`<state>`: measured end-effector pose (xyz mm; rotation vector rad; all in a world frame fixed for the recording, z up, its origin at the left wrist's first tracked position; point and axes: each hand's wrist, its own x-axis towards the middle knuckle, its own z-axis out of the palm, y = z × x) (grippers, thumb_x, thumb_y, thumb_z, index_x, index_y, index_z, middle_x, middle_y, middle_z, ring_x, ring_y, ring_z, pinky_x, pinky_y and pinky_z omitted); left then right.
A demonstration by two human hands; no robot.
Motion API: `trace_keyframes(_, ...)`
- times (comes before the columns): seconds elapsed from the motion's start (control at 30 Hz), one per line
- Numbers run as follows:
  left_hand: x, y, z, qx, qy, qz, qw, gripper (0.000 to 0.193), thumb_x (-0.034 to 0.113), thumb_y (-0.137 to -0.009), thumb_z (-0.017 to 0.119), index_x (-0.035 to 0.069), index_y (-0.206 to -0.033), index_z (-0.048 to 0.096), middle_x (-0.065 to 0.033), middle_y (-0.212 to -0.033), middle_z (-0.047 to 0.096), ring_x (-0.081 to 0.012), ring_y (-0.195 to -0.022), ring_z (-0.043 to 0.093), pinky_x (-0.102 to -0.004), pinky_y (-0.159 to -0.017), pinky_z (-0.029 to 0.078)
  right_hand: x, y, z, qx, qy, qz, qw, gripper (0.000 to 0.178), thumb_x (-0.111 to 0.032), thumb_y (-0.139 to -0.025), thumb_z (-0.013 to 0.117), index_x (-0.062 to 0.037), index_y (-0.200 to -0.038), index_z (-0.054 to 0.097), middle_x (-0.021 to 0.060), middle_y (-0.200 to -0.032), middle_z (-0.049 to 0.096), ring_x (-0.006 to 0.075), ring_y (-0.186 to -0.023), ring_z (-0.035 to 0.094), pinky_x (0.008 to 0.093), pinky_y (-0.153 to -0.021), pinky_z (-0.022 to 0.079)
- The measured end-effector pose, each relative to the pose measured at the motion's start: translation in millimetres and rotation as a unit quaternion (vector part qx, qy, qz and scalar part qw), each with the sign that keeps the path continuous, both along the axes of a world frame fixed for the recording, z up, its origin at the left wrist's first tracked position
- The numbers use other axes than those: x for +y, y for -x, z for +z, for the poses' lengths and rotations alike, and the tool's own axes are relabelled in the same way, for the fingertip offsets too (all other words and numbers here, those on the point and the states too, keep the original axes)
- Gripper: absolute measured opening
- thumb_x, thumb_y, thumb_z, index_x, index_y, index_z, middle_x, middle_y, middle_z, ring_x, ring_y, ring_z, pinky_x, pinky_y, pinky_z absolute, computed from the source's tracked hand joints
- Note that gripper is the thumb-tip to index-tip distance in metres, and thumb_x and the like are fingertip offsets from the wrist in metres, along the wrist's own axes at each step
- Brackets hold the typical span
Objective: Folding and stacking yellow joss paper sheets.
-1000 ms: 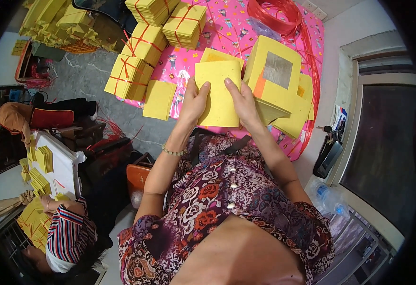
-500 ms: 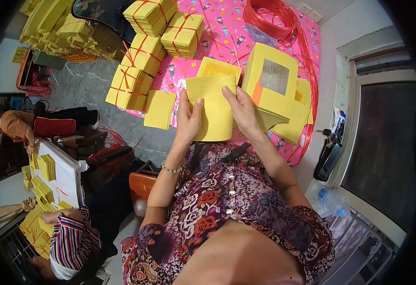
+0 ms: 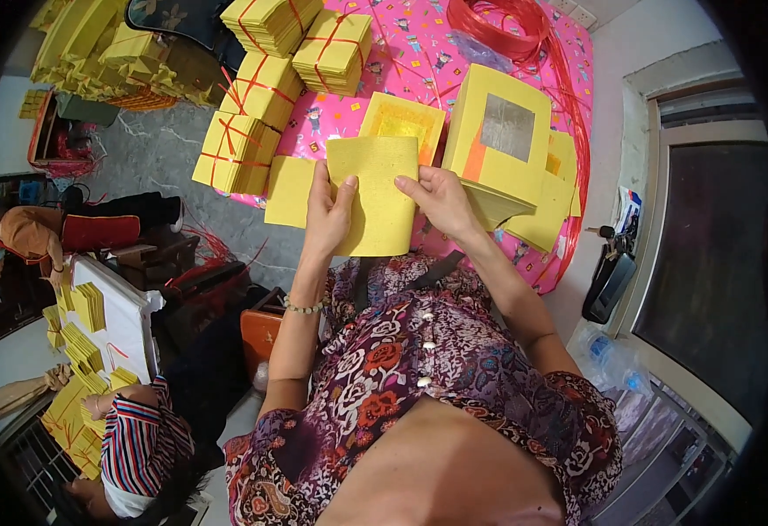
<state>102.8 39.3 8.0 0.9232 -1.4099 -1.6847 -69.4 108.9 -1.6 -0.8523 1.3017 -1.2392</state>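
Presently held yellow paper: we have it over the near edge of the tabletop, gripped by both sides, probably to hold it flat (one sheet or several, we cannot tell).
Left hand: our thumb presses the near face and the other fingers go behind the left edge, closed to the paper's thickness.
Right hand: our thumb lies on the face by the right edge, fingers curled at and behind it, pinching lightly by the look of it.
Orange-marked sheet: flat just beyond, its near part hidden by what we hold.
Yellow stack: just beside our right hand, its silver-patched face upward, leaving little room on that side.
Loose sheet: by our left hand, partly covered by it.
Tied bundles: grouped at far left, bound crosswise with red strips, presumably to keep them square.
Red ribbon coil: at the far right, strands trailing down that edge.
White table: well apart at left, beside a striped-sleeved co-worker.
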Motion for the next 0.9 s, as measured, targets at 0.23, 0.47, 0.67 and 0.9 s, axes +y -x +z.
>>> trace_keyframes(0.23,3.0,-1.1,-2.0,-0.005,-0.007,0.016,1.0,0.028,0.007,-0.095,0.048,0.0,-0.121,0.041,-0.01,-0.11,0.056,-0.0124,-0.1,0.052,-0.0271,-0.086,0.043,10.3,0.8,16.1,0.011,-0.095,0.048,0.994,0.028,-0.023,-0.091,0.062,0.0044,-0.096,0.064,0.004,-0.078,0.067,0.0058,-0.062,0.059,0.0214,-0.052,0.047)
trace_keyframes(0.47,2.6,7.5,-8.5,0.003,0.02,0.063,0.998,0.029,0.006,-0.094,0.048,0.0,-0.121,0.042,-0.0086,-0.106,0.057,-0.0118,-0.097,0.052,-0.0274,-0.083,0.044,21.7,4.2,-2.2,-0.039,-0.118,0.073,0.99,0.028,-0.023,-0.09,0.063,0.0014,-0.102,0.063,0.0039,-0.083,0.068,0.0071,-0.066,0.061,0.0214,-0.055,0.05)
trace_keyframes(0.67,1.3,8.3,-15.9,-0.062,0.092,0.1,0.989,0.022,0.005,-0.094,0.048,-0.001,-0.115,0.044,-0.0092,-0.1,0.056,-0.012,-0.091,0.052,-0.0272,-0.079,0.044,29.4,2.6,-13.1,-0.054,-0.12,0.097,0.987,0.025,-0.021,-0.092,0.06,0.0009,-0.103,0.061,0.0041,-0.088,0.067,0.008,-0.073,0.063,0.0224,-0.059,0.053)
trace_keyframes(0.9,2.8,5.8,-16.3,-0.071,0.115,0.146,0.98,0.021,0.008,-0.094,0.049,0.0,-0.113,0.044,-0.0085,-0.099,0.056,-0.0129,-0.088,0.052,-0.0279,-0.078,0.044,31.9,6.8,-18.6,-0.053,-0.138,0.092,0.985,0.023,-0.023,-0.093,0.058,-0.0028,-0.103,0.057,0.003,-0.091,0.066,0.009,-0.074,0.063,0.0235,-0.06,0.054)
